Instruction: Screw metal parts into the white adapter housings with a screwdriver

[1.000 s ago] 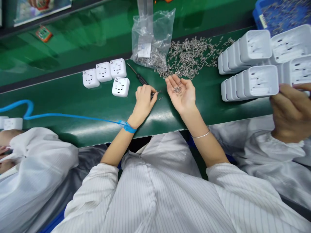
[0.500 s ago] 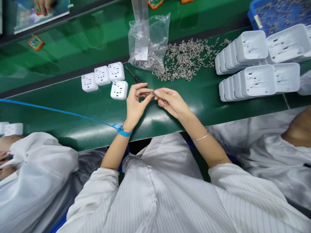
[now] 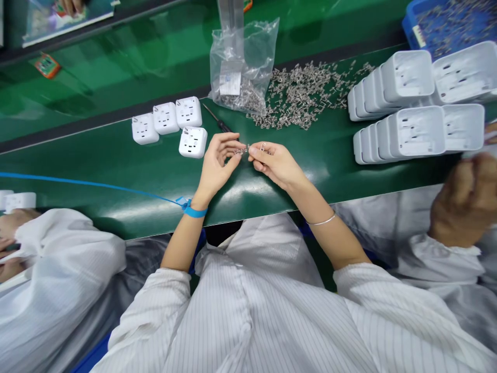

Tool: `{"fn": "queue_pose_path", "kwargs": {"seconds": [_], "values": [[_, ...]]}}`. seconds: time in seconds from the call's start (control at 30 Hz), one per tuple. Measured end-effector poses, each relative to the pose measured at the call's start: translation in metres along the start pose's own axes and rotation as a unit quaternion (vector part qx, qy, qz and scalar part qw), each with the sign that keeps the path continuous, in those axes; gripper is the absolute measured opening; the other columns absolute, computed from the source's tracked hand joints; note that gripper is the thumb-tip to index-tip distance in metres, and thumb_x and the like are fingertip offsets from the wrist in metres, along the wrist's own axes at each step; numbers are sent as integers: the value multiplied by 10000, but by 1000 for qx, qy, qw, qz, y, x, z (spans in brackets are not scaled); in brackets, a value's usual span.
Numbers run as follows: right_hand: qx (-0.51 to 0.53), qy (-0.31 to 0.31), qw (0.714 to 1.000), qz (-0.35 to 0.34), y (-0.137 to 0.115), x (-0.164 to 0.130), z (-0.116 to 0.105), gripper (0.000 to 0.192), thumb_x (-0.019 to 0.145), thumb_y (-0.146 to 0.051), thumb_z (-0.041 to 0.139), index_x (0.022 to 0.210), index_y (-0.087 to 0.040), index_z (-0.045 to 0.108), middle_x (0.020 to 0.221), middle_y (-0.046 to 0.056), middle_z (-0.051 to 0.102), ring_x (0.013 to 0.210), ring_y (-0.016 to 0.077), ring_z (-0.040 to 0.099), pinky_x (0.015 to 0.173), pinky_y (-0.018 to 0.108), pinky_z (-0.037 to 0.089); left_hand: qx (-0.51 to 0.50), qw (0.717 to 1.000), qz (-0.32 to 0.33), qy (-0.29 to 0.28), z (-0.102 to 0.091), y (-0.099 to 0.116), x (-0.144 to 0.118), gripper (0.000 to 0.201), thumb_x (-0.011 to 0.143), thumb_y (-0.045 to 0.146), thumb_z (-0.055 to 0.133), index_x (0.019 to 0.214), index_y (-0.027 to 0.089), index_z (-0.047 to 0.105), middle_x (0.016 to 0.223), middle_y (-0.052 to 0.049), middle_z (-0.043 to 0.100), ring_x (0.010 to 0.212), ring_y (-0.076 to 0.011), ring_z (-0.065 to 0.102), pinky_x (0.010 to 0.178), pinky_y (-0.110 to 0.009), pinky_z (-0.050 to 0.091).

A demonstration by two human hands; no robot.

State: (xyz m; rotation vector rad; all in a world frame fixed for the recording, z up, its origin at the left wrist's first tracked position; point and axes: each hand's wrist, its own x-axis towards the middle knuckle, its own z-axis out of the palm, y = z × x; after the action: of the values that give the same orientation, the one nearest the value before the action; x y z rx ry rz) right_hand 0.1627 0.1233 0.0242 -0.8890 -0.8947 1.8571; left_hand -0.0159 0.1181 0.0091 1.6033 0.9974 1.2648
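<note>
My left hand [image 3: 219, 161] is closed on small metal clips [image 3: 241, 151], with thumb and fingers pinched around them. Close beside it, my right hand [image 3: 275, 162] pinches another small metal clip at its fingertips; the exact shape is too small to make out. Behind my left hand lies a dark-handled screwdriver [image 3: 222, 124]. A loose heap of the same kind of shiny metal parts [image 3: 301, 96] spreads beyond my right hand. Left of my hands stand several white socket housings [image 3: 193, 142] with dark slots.
A clear plastic bag [image 3: 243, 67] of metal parts leans at the back. Stacked white plastic shells [image 3: 419, 132] and a blue bin [image 3: 411, 26] stand right. A blue wrist cord [image 3: 97, 182] runs left. Co-workers sit on both sides; a hand [image 3: 466, 199] is raised at right.
My hands stay together, with a slightly wider gap between the fingertips. An orange-edged board on the green belt has shifted left. The right co-worker's hand has come into view.
</note>
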Motion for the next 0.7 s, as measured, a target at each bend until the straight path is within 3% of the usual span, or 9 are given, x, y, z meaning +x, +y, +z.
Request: {"fn": "queue_pose_path", "kwargs": {"seconds": [0.13,0.27,0.7], "values": [[5,-1,1000,1,-1,0,2,486,604,-501,921,775,-130,658,676,-27,626,503,11,478,427,140,331,-62,995,-62,-53,-3,0,-2,452,885,509,714,1223,232,597,1048,-47,724,930,-143,729,817,-253,591],[-4,1,1000,-6,-2,-1,3,500,588,-516,923,758,-123,665,649,-26,620,493,10,478,425,137,330,-73,988,-117,-64,1,3,-1,376,858,484,754,1103,212,673,998,-41,738,924,-142,733,783,-237,588],[-55,28,997,-44,7,0,3,516,629,-597,872,746,-149,644,581,-51,543,465,21,435,409,165,275,-15,993,-103,58,7,10,-3,272,753,418,845,873,190,756,878,-15,763,806,-132,732,786,-264,603]]}}
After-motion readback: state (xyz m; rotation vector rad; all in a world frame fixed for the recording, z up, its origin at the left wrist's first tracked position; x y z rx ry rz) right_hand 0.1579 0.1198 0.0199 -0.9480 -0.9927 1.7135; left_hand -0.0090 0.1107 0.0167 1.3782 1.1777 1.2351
